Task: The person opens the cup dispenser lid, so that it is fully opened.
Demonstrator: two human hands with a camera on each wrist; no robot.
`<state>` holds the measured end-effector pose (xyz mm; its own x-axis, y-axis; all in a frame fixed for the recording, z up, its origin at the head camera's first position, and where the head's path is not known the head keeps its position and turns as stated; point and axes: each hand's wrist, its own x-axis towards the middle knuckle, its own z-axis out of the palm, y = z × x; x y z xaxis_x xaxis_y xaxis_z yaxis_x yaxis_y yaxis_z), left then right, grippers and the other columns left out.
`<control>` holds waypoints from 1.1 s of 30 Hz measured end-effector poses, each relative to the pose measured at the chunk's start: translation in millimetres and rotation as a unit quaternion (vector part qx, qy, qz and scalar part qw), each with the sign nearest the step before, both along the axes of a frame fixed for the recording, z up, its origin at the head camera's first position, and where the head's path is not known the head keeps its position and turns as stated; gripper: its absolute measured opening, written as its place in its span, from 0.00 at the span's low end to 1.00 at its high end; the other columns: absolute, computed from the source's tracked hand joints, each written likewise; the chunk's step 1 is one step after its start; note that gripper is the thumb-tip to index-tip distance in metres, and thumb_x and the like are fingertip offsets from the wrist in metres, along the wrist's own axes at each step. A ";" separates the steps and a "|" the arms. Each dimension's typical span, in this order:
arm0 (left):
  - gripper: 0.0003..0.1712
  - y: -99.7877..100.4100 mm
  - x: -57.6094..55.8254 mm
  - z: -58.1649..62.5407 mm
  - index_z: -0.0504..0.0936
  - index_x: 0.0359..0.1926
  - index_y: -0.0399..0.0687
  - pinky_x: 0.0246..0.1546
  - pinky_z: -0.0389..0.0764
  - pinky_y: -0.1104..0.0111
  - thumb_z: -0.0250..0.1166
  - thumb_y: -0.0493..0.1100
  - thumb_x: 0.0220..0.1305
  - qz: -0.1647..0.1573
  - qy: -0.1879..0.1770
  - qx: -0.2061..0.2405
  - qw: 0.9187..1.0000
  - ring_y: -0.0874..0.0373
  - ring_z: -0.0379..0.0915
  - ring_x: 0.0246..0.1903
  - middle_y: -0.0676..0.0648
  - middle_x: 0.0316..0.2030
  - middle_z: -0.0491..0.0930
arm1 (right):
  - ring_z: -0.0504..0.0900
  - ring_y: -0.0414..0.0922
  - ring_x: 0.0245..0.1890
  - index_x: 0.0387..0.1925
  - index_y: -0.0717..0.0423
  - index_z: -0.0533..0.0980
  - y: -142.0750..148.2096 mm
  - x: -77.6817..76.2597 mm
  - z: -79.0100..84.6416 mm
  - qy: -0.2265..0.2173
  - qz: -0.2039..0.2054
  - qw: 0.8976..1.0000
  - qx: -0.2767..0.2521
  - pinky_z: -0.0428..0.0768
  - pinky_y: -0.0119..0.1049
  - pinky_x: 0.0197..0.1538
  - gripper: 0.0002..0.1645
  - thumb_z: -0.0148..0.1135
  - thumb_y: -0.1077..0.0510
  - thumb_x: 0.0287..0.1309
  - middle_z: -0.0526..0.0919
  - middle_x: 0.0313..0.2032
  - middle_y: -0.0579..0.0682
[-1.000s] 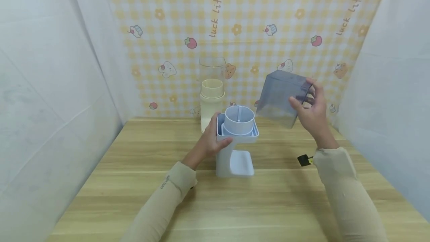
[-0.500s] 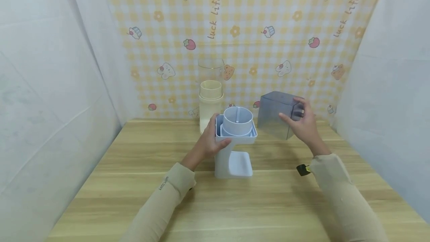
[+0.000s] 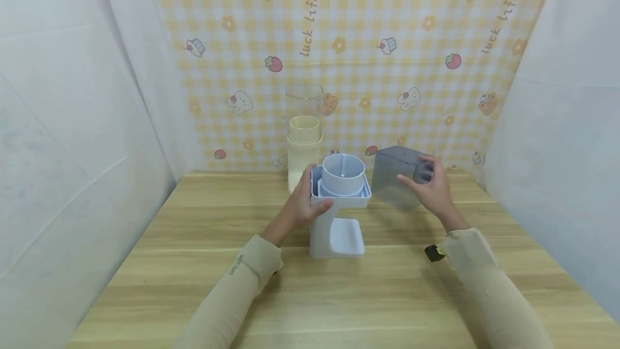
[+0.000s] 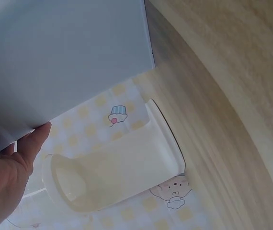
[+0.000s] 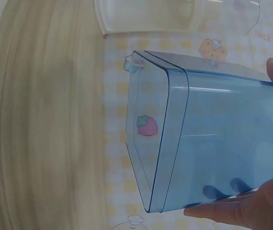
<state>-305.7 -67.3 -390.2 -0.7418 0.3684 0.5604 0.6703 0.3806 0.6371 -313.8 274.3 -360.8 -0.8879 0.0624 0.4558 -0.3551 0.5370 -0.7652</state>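
**A:** ok so what's each of the hands up to here?

**B:** The left hand [image 3: 304, 202] has a grip on the pale blue stand [image 3: 321, 233], thumb across the front of the square tray up top, fingers round the side. The right hand [image 3: 432, 187] has thumb and fingers spread wide around the closed end of the clear bluish box [image 3: 394, 174], holding it.

**A:** And where's that box exactly? Sitting down?

**B:** Nope, held up off the bench [image 3: 218, 290], just to the right of the stand. The right wrist view shows its open end pointing down toward the wood, with the backdrop cloth [image 3: 368, 79] showing through it.

**A:** Stand's upright?

**B:** Yep, upright, base on the bench. There's a round cup [image 3: 343, 183] poking up out of the tray, with a divider inside.

**A:** What's the thing behind?

**B:** A cream dispenser [image 3: 303, 158], also upright, near the back edge, with a clear cylinder [image 3: 304, 100] on top. Plus some small black thing [image 3: 434, 253] by the right cuff, too small to make out.
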 end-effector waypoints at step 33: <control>0.69 0.8 -3.2 -1.9 0.48 0.72 0.41 0.57 0.74 0.50 0.46 0.89 0.47 -0.006 0.009 0.009 1.000 0.49 0.69 0.56 0.41 0.59 0.68 | 0.56 0.66 0.68 0.66 0.69 0.59 5.2 -21.6 -34.0 -0.039 -0.082 0.996 0.009 0.60 0.63 0.67 0.57 0.80 0.45 0.46 0.59 0.67 0.70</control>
